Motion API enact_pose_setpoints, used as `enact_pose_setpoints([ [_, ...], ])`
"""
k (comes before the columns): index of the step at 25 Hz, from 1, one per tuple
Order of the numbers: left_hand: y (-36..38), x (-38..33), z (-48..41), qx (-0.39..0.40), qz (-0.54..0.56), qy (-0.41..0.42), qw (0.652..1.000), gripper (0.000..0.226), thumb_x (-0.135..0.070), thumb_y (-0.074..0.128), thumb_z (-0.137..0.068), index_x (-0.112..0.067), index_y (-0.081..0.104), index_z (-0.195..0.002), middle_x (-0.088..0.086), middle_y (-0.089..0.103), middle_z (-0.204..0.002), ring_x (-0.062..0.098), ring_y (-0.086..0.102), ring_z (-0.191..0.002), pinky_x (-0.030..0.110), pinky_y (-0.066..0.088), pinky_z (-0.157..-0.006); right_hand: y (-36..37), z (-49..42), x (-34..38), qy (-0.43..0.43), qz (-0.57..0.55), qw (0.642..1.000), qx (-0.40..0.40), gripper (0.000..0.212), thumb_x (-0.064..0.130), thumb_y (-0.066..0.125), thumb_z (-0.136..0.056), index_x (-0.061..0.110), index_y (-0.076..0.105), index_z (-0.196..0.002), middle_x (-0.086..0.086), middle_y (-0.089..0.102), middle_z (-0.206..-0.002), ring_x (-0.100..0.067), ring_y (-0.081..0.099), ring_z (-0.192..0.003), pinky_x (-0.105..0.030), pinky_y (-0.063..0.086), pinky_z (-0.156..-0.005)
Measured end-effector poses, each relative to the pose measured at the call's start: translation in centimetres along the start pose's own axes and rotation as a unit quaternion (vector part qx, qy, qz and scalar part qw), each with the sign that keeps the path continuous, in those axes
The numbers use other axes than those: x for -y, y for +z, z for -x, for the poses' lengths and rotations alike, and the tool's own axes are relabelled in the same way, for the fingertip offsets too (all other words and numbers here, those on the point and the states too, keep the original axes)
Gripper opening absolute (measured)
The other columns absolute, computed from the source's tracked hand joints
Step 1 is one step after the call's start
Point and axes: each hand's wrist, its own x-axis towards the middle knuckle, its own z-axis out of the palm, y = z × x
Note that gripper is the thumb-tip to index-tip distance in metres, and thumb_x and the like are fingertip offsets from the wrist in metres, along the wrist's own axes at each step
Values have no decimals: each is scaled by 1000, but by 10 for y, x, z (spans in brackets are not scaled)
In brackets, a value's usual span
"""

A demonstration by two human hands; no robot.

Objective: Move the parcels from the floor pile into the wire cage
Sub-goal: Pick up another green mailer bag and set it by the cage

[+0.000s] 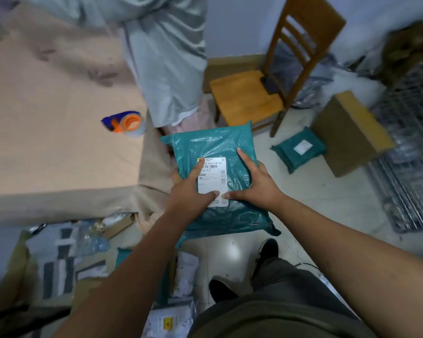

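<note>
I hold a large teal plastic parcel [220, 147] with a white shipping label in front of me, above the floor. My left hand [188, 189] grips its left edge, thumb and forefinger stretched across the label. My right hand [254, 181] grips the right edge, thumb on the label's lower corner. The wire cage [410, 152] stands at the right, blurred. A smaller teal parcel [299, 148] and a brown cardboard box [349, 132] lie on the floor beside the cage. The floor pile of grey, white and teal parcels [66, 254] spreads at the lower left.
A bed with a beige cover [47, 106] fills the left, with a blue and orange tape dispenser [126, 123] near its edge. A wooden chair [257, 93] stands behind the held parcel. My shoes [266, 250] stand on the pale tiled floor.
</note>
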Motion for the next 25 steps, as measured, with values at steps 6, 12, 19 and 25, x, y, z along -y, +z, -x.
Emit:
enact_pose_setpoints([
  [6,67,-101,-55,84,-67,97,989,99,-49,81,-75,-55,22,-154,10,23,-151,31,51,-131,36,38,-113,-93,15,-63,69,-12,992,-106,131,51,95,-60,58,4,-155,-3,23,-160,-27,34,-145,-37,31,-116],
  [12,140,-196,-98,140,-92,173,970,97,-46,83,-77,-52,25,-155,10,23,-151,29,52,-131,35,37,-116,-181,22,-122,109,-51,978,-171,131,50,94,-61,52,5,-158,-8,21,-159,-32,33,-145,-43,31,-118],
  [19,191,-272,-153,198,-127,221,947,95,-48,83,-77,-53,27,-154,6,23,-153,27,47,-135,33,34,-116,-244,5,-167,160,-109,956,-220,131,53,93,-60,58,3,-155,-7,21,-157,-31,36,-144,-44,35,-118],
  [25,220,-328,-235,254,-152,284,912,95,-48,83,-76,-55,28,-152,7,25,-155,25,47,-137,31,38,-113,-281,-39,-186,193,-154,927,-284,129,51,93,-64,57,2,-156,-7,18,-157,-32,35,-145,-43,35,-116],
])
